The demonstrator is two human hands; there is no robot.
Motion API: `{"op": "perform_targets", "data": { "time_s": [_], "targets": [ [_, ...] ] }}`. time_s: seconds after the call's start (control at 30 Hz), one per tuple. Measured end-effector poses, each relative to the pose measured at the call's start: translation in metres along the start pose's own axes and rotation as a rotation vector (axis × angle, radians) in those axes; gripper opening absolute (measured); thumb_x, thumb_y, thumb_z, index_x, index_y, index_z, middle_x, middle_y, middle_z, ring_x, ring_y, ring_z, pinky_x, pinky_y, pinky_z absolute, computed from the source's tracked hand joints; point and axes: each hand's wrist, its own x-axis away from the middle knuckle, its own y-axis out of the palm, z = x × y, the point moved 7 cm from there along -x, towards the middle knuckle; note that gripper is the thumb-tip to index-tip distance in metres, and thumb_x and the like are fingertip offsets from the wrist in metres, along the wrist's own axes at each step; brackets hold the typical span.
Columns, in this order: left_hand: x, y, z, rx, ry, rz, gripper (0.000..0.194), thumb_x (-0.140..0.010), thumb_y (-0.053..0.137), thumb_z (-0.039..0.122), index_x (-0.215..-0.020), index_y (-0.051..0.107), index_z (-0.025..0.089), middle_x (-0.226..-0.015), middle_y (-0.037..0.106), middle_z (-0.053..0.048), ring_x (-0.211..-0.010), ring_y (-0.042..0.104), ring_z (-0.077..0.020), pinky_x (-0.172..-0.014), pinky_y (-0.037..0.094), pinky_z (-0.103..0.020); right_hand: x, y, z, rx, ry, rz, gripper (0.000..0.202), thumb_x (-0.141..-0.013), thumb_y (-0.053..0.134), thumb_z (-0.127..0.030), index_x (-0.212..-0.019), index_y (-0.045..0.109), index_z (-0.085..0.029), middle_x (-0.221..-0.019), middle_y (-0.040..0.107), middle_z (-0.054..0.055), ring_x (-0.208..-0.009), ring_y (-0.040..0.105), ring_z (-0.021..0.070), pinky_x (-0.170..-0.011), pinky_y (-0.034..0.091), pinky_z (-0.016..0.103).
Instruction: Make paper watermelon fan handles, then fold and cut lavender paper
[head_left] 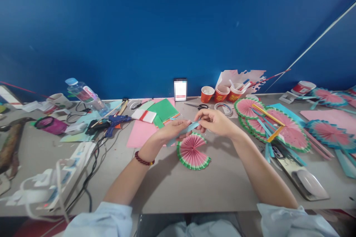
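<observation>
My left hand (175, 129) and my right hand (213, 122) meet above the middle of the table. Between them is a light blue paper strip (191, 127), gripped at its lower left by my left hand and pinched near its upper right end by my right fingers. Just below lies a pleated paper fan (194, 153), pink with a green and white rim, spread nearly full circle with a gap on its right side. Part of the strip is hidden by my left fingers.
Finished fans (289, 127) and a phone (289, 170) with a mouse (311, 183) lie on the right. Paper cups (207, 95) and scissors (198, 106) are at the back. A glue gun (116, 121), bottle (89, 95), power strip (69, 176) and cables occupy the left.
</observation>
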Motion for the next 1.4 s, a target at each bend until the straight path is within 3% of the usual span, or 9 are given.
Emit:
{"op": "perform_targets", "data": {
  "time_s": [0.23,0.37,0.47,0.57,0.77,0.9,1.03,1.23,1.4],
  "targets": [
    [0.002,0.0,-0.003,0.012,-0.011,-0.019,0.044,-0.086,0.047,0.055,-0.085,0.063,0.015,-0.058,0.041,0.005,-0.041,0.024,-0.003,-0.038,0.019,-0.019,-0.001,-0.005,0.001,-0.129,-0.031,-0.013,0.007,-0.077,0.057,-0.02,-0.083,0.059,-0.018,-0.066,0.066,0.001,-0.057,0.064,0.0124,-0.054,0.052,0.024],
    [0.006,0.002,0.002,-0.103,0.029,-0.043,0.042,-0.089,0.045,0.051,-0.092,0.066,0.015,-0.056,0.046,0.004,-0.041,0.038,-0.0044,-0.039,0.03,-0.018,0.0,-0.005,-0.001,-0.129,-0.018,-0.041,0.01,-0.078,0.06,-0.025,-0.084,0.062,-0.017,-0.067,0.068,0.002,-0.057,0.064,0.0124,-0.056,0.054,0.025],
    [0.008,0.006,0.007,-0.165,0.056,-0.068,0.04,-0.09,0.044,0.049,-0.089,0.065,0.014,-0.059,0.057,-0.001,-0.053,0.055,-0.0094,-0.052,0.045,-0.022,0.002,-0.004,-0.001,-0.117,-0.005,-0.044,0.009,-0.078,0.061,-0.024,-0.083,0.062,-0.017,-0.066,0.068,0.002,-0.058,0.065,0.0134,-0.057,0.055,0.026],
    [0.01,0.01,0.01,-0.219,0.059,-0.063,0.036,-0.09,0.045,0.045,-0.083,0.062,0.014,-0.068,0.063,-0.003,-0.063,0.06,-0.0116,-0.063,0.05,-0.024,0.002,-0.006,0.0,-0.09,0.008,0.0,0.006,-0.077,0.06,-0.021,-0.081,0.062,-0.017,-0.064,0.068,0.002,-0.058,0.066,0.0141,-0.056,0.055,0.025],
    [0.013,0.01,0.015,-0.342,0.062,-0.002,0.024,-0.091,0.042,0.034,-0.089,0.058,0.017,-0.065,0.055,0.002,-0.052,0.05,-0.0074,-0.046,0.037,-0.018,0.004,-0.011,-0.002,-0.102,0.006,0.046,0.006,-0.076,0.062,-0.021,-0.081,0.063,-0.018,-0.064,0.068,0.002,-0.057,0.066,0.0144,-0.055,0.055,0.026],
    [0.012,0.007,0.016,-0.265,0.074,-0.007,0.023,-0.09,0.043,0.033,-0.091,0.057,0.016,-0.057,0.039,0.006,-0.046,0.032,-0.0053,-0.043,0.025,-0.019,0.002,-0.014,-0.001,-0.172,0.008,0.014,0.013,-0.075,0.065,-0.027,-0.082,0.064,-0.016,-0.066,0.069,0.004,-0.057,0.067,0.0162,-0.056,0.057,0.029],
    [0.011,0.003,0.013,-0.241,-0.001,0.051,0.027,-0.091,0.039,0.037,-0.086,0.055,0.017,-0.055,0.034,0.006,-0.046,0.027,-0.0064,-0.042,0.019,-0.022,0.002,-0.011,-0.001,-0.215,0.013,-0.029,0.016,-0.074,0.067,-0.03,-0.081,0.064,-0.016,-0.067,0.07,0.004,-0.059,0.068,0.0169,-0.058,0.058,0.029],
    [0.009,0.003,0.013,-0.313,0.051,0.04,0.032,-0.09,0.043,0.044,-0.078,0.052,0.016,-0.053,0.037,0.007,-0.045,0.028,-0.0053,-0.043,0.023,-0.02,0.003,-0.009,-0.002,-0.176,0.001,-0.012,0.012,-0.077,0.065,-0.026,-0.082,0.064,-0.016,-0.067,0.071,0.004,-0.062,0.069,0.0167,-0.06,0.059,0.028],
    [0.013,0.001,0.016,-0.363,0.078,-0.003,0.025,-0.09,0.043,0.039,-0.088,0.055,0.017,-0.063,0.052,0.003,-0.047,0.044,-0.0061,-0.048,0.037,-0.021,0.003,-0.013,0.0,-0.183,0.017,0.022,0.01,-0.075,0.066,-0.025,-0.081,0.064,-0.016,-0.068,0.071,0.004,-0.062,0.069,0.0176,-0.058,0.059,0.029]
  ]
}}
